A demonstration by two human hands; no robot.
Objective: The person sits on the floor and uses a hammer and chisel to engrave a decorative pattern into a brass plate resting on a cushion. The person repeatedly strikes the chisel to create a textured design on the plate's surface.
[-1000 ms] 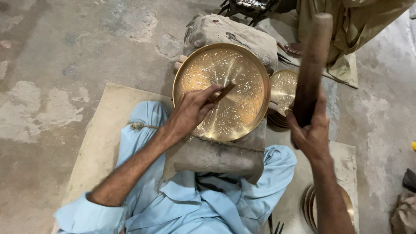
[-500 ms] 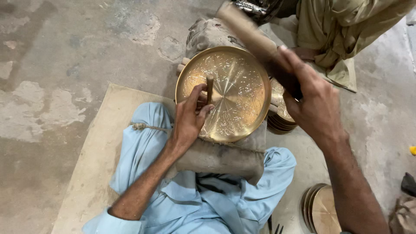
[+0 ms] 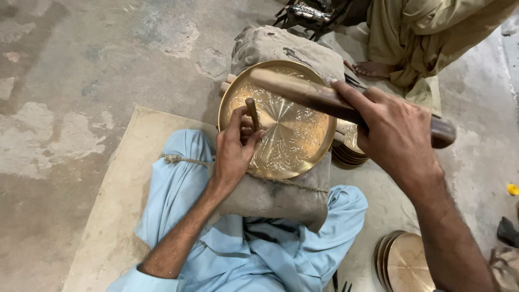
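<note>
The left hand (image 3: pixel 233 154) is clenched in a grip on a small chisel (image 3: pixel 252 112), held nearly upright with its tip on the left half of an engraved brass plate (image 3: pixel 294 135), which lies tilted on a grey padded sack (image 3: pixel 270 200) across the person's lap. The right hand (image 3: pixel 397 135) has its grip closed round a dark wooden mallet (image 3: pixel 308 93), held level above the plate's upper rim. More brass plates (image 3: pixel 405 262) are stacked on the concrete floor (image 3: pixel 81 65) at the lower right, just beside a beige mat (image 3: pixel 116 178).
</note>
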